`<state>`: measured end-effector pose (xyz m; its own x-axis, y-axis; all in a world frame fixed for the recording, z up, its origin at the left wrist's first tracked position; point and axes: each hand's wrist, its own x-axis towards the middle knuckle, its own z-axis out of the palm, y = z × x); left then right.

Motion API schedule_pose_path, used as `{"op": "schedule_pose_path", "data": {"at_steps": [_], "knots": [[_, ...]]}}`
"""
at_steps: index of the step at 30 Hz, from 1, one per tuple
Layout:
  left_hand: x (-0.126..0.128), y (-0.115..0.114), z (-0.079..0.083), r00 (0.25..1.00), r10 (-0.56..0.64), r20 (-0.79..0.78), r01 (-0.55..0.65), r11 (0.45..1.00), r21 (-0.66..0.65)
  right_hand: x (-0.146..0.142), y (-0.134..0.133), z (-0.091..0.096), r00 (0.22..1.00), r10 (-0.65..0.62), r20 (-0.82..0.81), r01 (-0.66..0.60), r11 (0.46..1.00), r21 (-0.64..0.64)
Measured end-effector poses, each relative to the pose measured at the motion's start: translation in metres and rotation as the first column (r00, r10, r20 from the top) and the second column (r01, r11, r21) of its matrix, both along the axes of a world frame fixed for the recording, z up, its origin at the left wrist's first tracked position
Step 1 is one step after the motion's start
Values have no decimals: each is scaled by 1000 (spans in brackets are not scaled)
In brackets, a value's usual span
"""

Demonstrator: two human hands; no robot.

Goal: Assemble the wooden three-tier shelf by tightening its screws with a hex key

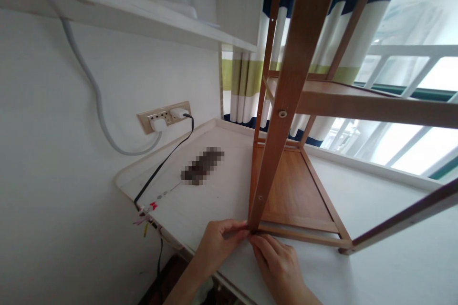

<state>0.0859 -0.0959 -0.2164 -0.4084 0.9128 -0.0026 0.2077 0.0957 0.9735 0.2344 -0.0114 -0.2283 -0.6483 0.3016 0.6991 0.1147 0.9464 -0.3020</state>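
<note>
A brown wooden shelf rack (275, 124) stands upright on the white tabletop, with a bottom panel (296, 186) and a higher shelf board. Both of my hands meet at the foot of its nearest leg (259, 200). From the left, my left hand (220, 243) closes its thumb and fingers on the leg's lower end. My right hand (277, 257) is closed at the same corner, its fingers curled against the foot and the end of the bottom rail (300, 234). Whether a small part sits between the fingertips is hidden. A round fastener (282, 113) shows higher on the leg.
The white tabletop (214, 205) has a raised rim at the wall and window. A blurred dark object (202, 166) lies left of the rack. Plugs fill part of a wall socket (164, 116); a black cord (161, 164) runs over the edge. An overhead shelf (143, 14) juts out.
</note>
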Motion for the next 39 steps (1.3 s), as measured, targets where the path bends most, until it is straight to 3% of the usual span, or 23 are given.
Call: {"op": "schedule_pose_path", "data": {"at_steps": [4, 13, 21, 33, 39], "knots": [[1, -2, -1, 998, -65, -13, 65, 998, 20, 1, 0, -1, 999, -41, -11, 41, 999, -11], [2, -4, 16, 983, -153, -103, 158, 987, 41, -1, -2, 2, 982, -187, -18, 185, 979, -90], [-2, -3, 18, 969, -196, -149, 203, 979, 35, 1, 5, 1, 973, -223, 58, 223, 975, 6], [0, -6, 12, 974, -164, -159, 169, 985, 18, -2, 6, -1, 953, -291, 86, 285, 955, 80], [4, 0, 12, 983, -73, -169, 77, 997, 19, -4, 6, -2, 948, -307, 79, 300, 949, 92]]}}
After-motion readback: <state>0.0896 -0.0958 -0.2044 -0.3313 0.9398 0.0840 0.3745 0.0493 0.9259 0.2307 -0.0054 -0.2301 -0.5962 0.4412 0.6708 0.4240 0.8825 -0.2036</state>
